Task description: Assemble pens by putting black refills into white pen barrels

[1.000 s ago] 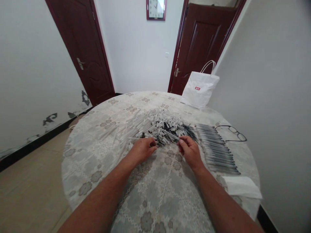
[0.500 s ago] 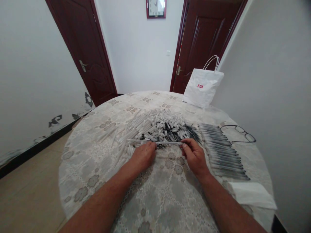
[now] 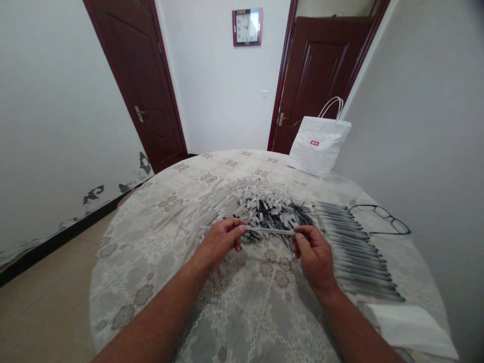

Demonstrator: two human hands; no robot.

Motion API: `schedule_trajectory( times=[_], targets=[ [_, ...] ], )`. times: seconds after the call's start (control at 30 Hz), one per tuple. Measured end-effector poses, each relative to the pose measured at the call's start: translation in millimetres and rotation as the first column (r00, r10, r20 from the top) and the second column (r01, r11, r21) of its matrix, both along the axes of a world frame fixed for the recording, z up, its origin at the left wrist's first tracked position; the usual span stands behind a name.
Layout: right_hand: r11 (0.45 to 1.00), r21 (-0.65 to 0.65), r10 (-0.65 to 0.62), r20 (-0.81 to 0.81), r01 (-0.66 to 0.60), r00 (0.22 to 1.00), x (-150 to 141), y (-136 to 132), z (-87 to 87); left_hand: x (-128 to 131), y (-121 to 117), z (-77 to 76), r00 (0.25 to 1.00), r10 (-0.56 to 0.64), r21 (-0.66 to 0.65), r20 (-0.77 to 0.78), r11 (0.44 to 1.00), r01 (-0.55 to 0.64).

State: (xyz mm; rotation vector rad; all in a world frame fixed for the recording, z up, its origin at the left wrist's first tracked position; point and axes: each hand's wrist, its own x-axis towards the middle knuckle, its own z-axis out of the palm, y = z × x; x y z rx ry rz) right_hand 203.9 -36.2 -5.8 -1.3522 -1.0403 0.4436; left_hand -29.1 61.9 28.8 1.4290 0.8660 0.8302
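Observation:
My left hand (image 3: 221, 242) and my right hand (image 3: 313, 252) each pinch one end of a thin white pen (image 3: 270, 231), held level just above the round table (image 3: 159, 242). Right behind the pen lies a big heap of white pen barrels and black refills (image 3: 253, 204). To the right of my right hand, a neat row of finished pens (image 3: 355, 247) lies side by side on the patterned cloth.
Black-rimmed glasses (image 3: 389, 218) lie at the table's right edge, near the wall. A white paper bag (image 3: 319, 143) stands at the back right. Folded white paper (image 3: 408, 330) rests at the near right. Two dark red doors (image 3: 325, 70) and a wall clock (image 3: 247, 26) stand behind.
Both hands have lifted slightly off the heap and brought the pen level between them; earlier the right hand held it slanted while the left picked in the pile. The camera tilted down.

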Motion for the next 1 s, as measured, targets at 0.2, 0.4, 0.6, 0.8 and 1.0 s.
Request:
schedule_trajectory(
  times=[0.2, 0.4, 0.6, 0.8, 1.0],
  targets=[
    [1.000, -0.028, 0.005, 0.011, -0.004, 1.000, -1.0, 0.8, -3.4, 3.4, -1.2, -0.6, 1.000, 0.020, -0.014, 0.023, 1.000, -0.019],
    [0.999, -0.037, 0.013, 0.012, -0.012, 1.000, -4.4, -2.8, -1.1, 3.2, -1.1, 0.6, 0.998, 0.049, -0.046, 0.025, 0.998, -0.048],
    [0.999, -0.036, 0.001, 0.029, 0.000, 1.000, -2.7, -1.3, -3.1, 2.6, 2.0, -3.9, 0.998, 0.034, -0.062, 0.046, 0.998, -0.031],
    [0.999, -0.039, 0.021, 0.013, -0.021, 1.000, -3.5, -2.3, -3.9, 3.8, 2.0, -5.9, 0.994, 0.049, -0.088, 0.101, 0.995, -0.040],
    [0.997, -0.069, 0.040, 0.069, -0.036, 0.997, -7.9, -3.7, 0.6, 3.0, 1.5, -5.6, 0.996, 0.032, -0.084, 0.084, 0.996, -0.025]
  ],
)
